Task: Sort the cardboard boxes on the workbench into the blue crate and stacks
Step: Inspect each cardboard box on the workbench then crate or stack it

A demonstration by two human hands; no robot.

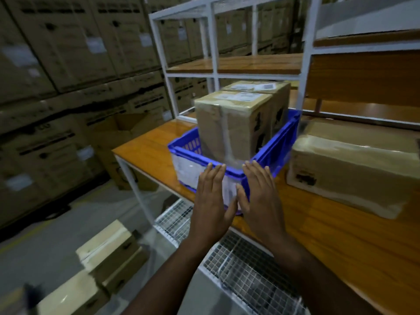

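The crate (279, 142) is bright blue with a pale label on its front. The 2 boxes (234, 123) inside are tan cardboard with black print and white labels. The workbench (341, 235) top is orange-brown wood on a white frame (127, 169).

A warehouse: stacked cartons (68, 53) wall the aisle beside metal shelving (213, 42).

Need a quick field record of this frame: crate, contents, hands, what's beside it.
crate: blue crate on the wooden workbench, near its left end
contents: two taped cardboard boxes standing in it, front box, rear box
left hand: open, fingers straight, at the crate's near wall
right hand: open, same wall
beside crate: large cardboard box lying to its right
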